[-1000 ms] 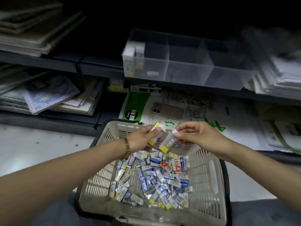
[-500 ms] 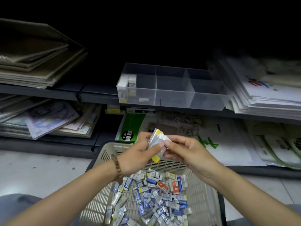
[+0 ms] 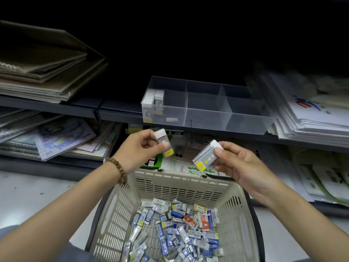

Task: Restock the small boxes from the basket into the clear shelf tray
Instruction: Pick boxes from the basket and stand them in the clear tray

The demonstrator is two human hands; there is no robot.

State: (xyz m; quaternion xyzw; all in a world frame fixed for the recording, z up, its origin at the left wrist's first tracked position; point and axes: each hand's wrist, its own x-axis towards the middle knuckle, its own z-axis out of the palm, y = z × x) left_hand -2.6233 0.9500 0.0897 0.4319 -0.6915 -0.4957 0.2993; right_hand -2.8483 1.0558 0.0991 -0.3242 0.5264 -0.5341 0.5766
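Brown sketchbooks (image 3: 43,72) lie stacked on the upper shelf (image 3: 120,110) at left, white packets (image 3: 311,118) at right, printed pads (image 3: 62,137) below.

Single head-worn wide-angle view. Looks forward and steeply down into basket (image 3: 181,186) from close above. Faces shelving (image 3: 120,112) just beyond basket. Catches clear tray (image 3: 245,123) on shelf above basket's far rim. Bends straight lines far from basket.
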